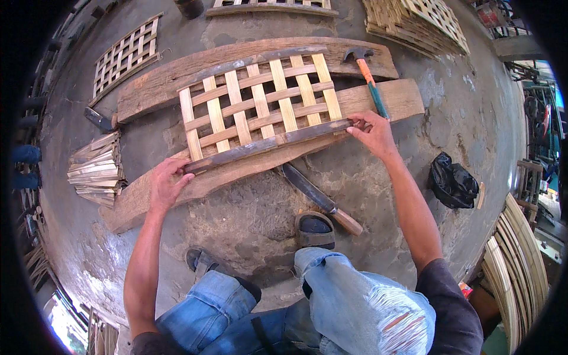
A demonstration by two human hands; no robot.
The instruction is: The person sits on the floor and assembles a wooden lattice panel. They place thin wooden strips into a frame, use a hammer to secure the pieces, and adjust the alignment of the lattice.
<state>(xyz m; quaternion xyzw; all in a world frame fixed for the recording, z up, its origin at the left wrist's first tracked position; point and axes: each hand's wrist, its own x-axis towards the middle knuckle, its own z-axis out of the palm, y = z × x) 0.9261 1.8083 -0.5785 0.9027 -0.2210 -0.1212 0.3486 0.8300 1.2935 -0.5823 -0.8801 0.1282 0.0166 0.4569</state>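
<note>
A woven bamboo lattice panel (260, 100) lies across two weathered wooden planks (160, 83) on the concrete floor. A dark frame strip (266, 144) runs along its near edge. My left hand (167, 183) presses the strip's left end and my right hand (373, 131) grips its right end. A hammer (368, 74) with an orange and green handle lies just beyond my right hand. A big knife (316, 196) with a wooden handle rests on the floor near my sandalled foot.
A bundle of bamboo slats (94, 168) lies at left, another lattice panel (125, 54) at far left and stacked panels (426, 21) at top right. A black plastic bag (452, 183) sits at right, curved bamboo strips (520, 260) at lower right.
</note>
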